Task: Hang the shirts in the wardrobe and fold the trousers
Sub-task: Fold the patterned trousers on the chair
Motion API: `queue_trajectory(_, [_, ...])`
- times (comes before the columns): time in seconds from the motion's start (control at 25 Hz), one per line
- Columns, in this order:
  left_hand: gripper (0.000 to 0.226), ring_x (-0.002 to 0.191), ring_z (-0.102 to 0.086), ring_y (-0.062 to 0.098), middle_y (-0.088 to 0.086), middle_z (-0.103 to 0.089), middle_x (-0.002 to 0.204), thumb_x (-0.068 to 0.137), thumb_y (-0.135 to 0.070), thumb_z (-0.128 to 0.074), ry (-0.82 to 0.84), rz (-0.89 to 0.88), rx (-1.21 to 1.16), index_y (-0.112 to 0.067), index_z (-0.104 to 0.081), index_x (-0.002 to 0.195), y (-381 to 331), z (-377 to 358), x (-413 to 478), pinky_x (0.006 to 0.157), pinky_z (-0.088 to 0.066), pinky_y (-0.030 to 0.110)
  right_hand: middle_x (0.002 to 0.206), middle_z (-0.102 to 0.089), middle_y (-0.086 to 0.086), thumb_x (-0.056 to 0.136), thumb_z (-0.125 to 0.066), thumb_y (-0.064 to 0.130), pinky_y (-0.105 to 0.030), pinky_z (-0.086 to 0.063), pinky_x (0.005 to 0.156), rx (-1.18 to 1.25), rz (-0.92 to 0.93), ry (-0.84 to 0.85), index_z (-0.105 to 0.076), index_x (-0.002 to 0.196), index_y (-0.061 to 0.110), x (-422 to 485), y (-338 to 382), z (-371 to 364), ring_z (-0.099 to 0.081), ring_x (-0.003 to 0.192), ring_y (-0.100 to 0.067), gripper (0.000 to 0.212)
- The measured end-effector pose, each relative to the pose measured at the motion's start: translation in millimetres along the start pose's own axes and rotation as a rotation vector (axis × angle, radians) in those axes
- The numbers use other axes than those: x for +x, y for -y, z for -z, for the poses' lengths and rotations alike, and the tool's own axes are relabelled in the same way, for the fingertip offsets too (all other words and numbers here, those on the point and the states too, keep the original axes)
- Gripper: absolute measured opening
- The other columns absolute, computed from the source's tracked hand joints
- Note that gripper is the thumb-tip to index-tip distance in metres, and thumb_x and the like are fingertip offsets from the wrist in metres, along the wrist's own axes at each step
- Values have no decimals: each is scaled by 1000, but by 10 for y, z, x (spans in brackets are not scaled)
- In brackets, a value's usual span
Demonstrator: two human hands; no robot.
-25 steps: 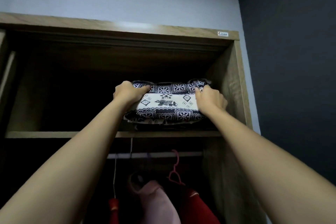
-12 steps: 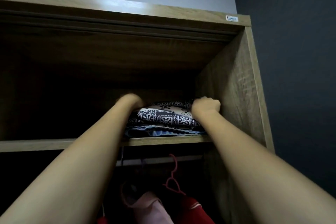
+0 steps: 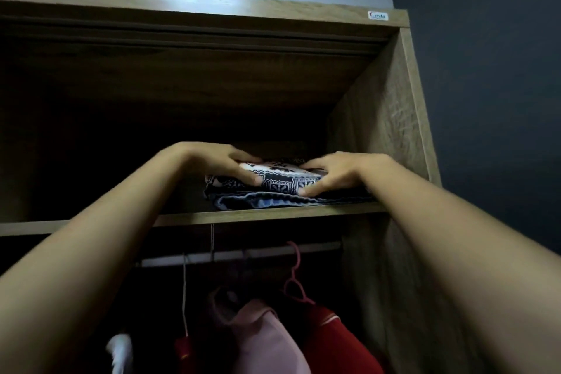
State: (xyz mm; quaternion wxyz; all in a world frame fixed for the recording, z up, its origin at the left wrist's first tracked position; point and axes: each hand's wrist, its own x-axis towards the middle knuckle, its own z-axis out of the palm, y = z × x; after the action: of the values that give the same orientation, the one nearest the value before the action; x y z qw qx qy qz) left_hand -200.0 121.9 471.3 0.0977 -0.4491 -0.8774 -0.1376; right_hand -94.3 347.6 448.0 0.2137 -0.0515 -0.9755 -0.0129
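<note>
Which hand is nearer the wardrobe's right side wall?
Right. The right hand holds the end of the folded trousers that lies next to the side wall. The left hand holds their other end, farther from the wall.

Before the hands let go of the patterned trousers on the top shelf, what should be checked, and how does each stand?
1. The patterned trousers lie on the blue folded garment: ok.
2. The stack sits behind the shelf front edge: ok.
3. The left hand and right hand grip the trousers' ends: ok.
4. Back of the fold tidy: cannot tell, hidden.
5. The shirts hang on the rail below: ok.
</note>
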Motion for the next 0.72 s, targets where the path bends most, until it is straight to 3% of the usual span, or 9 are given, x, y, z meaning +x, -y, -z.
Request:
queue_trajectory(0.08, [70,93,-61,5,-10,-60,111,73,-42,-74,-70,-38,42,-25,-46,135,133,-61,-30,74,-47,14,137,-50,0,80,-64,37,-26,-37,101,-74,19,-6,-32,141,41,-33,-35,-47,-47,124,-21,70])
queue_trajectory(0.16, [59,86,-57,1,-11,-59,107,81,-29,-68,-168,-89,146,-28,-44,135,167,-105,-33,66,-42,9,141,-47,-3,81,-58,24,-32,-39,104,-182,47,-33,-26,142,44,-3,-57,-96,-47,125,-24,72])
queue_trajectory(0.28, [49,89,-58,6,-8,-62,108,88,-29,-60,-276,-170,337,-28,-44,135,175,-91,-10,72,-43,16,148,-38,-4,89,-47,21,-40,-38,105,-322,5,-78,-19,143,45,74,-78,-43,-40,132,-26,66])
queue_trajectory(0.44, [49,103,-63,18,5,-64,122,90,-31,-58,-397,-236,528,-29,-44,137,223,-86,31,91,-49,32,143,-43,-7,96,-36,14,-39,-39,98,-569,-89,-307,-19,145,41,120,-85,31,-47,126,-29,58])
queue_trajectory(0.6, [58,119,-55,18,-1,-51,139,92,-30,-55,-379,-296,596,-41,-28,143,310,-243,-38,101,-42,31,142,-42,-10,95,-39,9,-41,-39,98,-536,-187,-77,-16,145,42,177,-155,-214,-45,127,-31,64])
queue_trajectory(0.72, [53,130,-45,19,-5,-37,149,96,-37,-44,-282,-176,544,-51,-19,141,354,-256,-97,108,-35,35,149,-34,-10,90,-46,13,-43,-37,106,-406,-173,71,-9,145,44,254,-234,-154,-39,132,-30,73])
